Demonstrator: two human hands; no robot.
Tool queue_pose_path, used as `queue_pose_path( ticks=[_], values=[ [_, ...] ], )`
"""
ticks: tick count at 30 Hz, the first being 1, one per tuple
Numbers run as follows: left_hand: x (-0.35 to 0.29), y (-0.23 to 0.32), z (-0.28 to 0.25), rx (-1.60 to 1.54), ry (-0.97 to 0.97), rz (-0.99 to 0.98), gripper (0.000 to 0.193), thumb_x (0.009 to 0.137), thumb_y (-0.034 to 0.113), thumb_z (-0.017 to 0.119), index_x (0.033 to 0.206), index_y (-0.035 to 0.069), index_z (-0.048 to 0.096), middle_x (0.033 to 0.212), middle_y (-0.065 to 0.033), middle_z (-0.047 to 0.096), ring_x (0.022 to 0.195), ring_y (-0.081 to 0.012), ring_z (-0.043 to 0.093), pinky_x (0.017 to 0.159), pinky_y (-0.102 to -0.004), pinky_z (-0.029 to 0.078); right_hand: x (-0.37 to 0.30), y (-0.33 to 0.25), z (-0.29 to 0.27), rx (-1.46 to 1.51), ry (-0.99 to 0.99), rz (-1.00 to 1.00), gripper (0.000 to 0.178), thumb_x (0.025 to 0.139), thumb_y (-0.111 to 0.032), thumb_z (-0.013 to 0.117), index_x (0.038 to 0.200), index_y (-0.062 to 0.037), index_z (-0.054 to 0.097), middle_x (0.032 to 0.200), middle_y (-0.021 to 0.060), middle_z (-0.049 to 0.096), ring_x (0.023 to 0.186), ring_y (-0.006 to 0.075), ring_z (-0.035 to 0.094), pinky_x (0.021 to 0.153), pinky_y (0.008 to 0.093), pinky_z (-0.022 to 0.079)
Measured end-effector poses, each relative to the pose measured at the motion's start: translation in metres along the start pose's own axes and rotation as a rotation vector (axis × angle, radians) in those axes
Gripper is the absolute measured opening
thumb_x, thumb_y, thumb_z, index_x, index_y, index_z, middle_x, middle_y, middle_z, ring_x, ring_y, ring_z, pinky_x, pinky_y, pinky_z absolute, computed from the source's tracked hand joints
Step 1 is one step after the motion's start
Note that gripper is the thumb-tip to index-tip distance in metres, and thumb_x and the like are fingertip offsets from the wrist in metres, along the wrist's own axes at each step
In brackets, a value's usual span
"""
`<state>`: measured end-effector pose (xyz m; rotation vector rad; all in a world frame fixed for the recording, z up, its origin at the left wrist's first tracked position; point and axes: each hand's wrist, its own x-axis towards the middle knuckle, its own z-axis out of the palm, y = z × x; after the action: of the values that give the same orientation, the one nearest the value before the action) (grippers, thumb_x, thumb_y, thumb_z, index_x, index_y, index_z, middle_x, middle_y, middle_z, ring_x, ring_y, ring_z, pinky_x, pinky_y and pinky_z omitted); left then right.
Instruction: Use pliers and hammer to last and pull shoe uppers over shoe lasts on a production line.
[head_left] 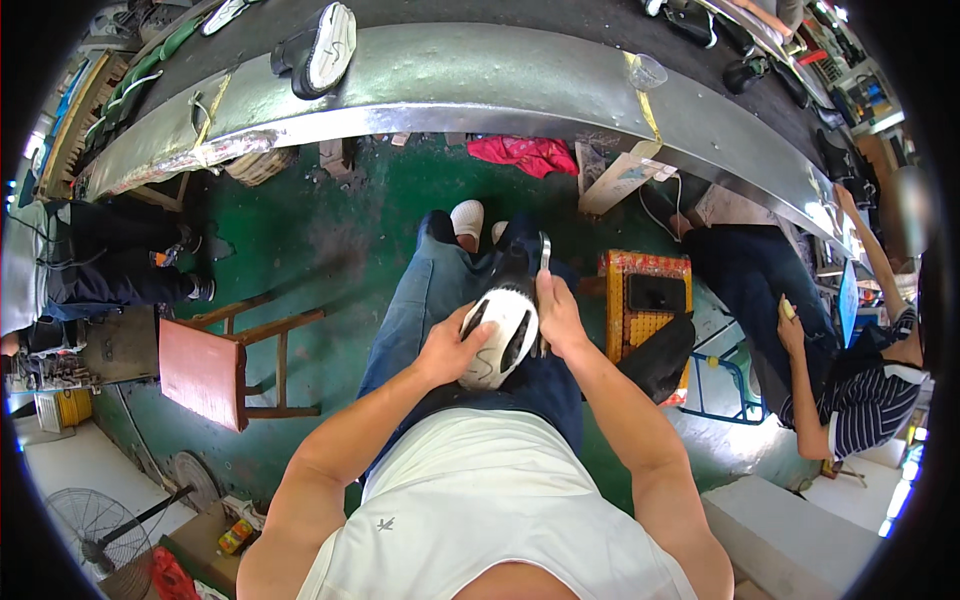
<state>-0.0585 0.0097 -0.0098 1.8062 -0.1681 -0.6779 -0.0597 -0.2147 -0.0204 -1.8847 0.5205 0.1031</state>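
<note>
A black-and-white shoe (pixel 486 362) rests over my lap, its white side with a dark pen mark facing up. My left hand (pixel 452 347) is closed round its left side, thumb pressed on the white surface. Against the shoe's right side, my right hand (pixel 560 315) is closed round a slim metal hand tool (pixel 545 248). The tool's curved silver end sticks out beyond my fingers; its exact kind and its other end are mostly hidden. Part of the shoe's far black end lies between my knees.
Ahead runs a metal-edged bench (pixel 480 80) bearing another marked shoe (pixel 332 50) and a clear cup (pixel 648 72). A wooden stool (pixel 203 373) stands left, a yellow crate (pixel 620 300) with a phone (pixel 657 293) right. People sit at both sides. A fan (pixel 100 540) is lower left.
</note>
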Motion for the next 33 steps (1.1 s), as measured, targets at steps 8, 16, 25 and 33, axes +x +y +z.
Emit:
queue_pose_path(
  ticks=[8, 16, 25, 33],
  values=[
    [-0.005, -0.010, -0.022, -0.277, -0.149, 0.067, 0.045, 0.105, 0.016, 0.045, 0.146, -0.003, 0.047, 0.133, -0.0113, 0.063, 0.124, -0.0186, 0.056, 0.108, -0.0318, 0.041, -0.068, -0.008, 0.002, 0.031, -0.260, 0.180, 0.075, 0.092, -0.052, 0.072, 0.125, 0.0113, 0.050, 0.092, 0.0123, 0.066, 0.069, 0.0151, 0.065, 0.061, 0.0314, 0.056],
    [0.010, -0.001, -0.026, -0.471, -0.336, -0.123, 0.076, 0.080, -0.009, 0.052, 0.154, 0.001, 0.038, 0.140, -0.0107, 0.058, 0.131, -0.0197, 0.054, 0.113, -0.0327, 0.040, -0.054, -0.026, -0.016, -0.164, -0.417, 0.308, 0.044, 0.084, -0.012, 0.074, 0.117, 0.0034, 0.050, 0.088, 0.0115, 0.064, 0.061, 0.0165, 0.062, 0.057, 0.0323, 0.053],
    [-0.006, -0.017, 0.010, 0.041, -0.132, 0.021, 0.109, 0.082, 0.017, 0.078, 0.161, -0.003, 0.005, 0.163, -0.0235, 0.024, 0.150, -0.0297, 0.030, 0.123, -0.0337, 0.024, -0.112, 0.005, -0.092, -0.038, -0.498, 0.409, 0.036, 0.097, -0.017, 0.063, 0.130, -0.0052, 0.055, 0.103, 0.0102, 0.070, 0.085, 0.0187, 0.068, 0.074, 0.0333, 0.054],
    [-0.003, -0.016, 0.022, 0.021, -0.190, 0.036, 0.109, 0.086, 0.021, 0.076, 0.159, -0.007, 0.000, 0.167, -0.0266, 0.011, 0.156, -0.0326, 0.015, 0.126, -0.0322, 0.016, -0.095, -0.029, -0.087, -0.863, -0.506, -0.486, 0.054, 0.092, -0.008, 0.058, 0.141, 0.0114, 0.046, 0.135, 0.0304, 0.056, 0.122, 0.0384, 0.059, 0.106, 0.0443, 0.046]
  ],
)
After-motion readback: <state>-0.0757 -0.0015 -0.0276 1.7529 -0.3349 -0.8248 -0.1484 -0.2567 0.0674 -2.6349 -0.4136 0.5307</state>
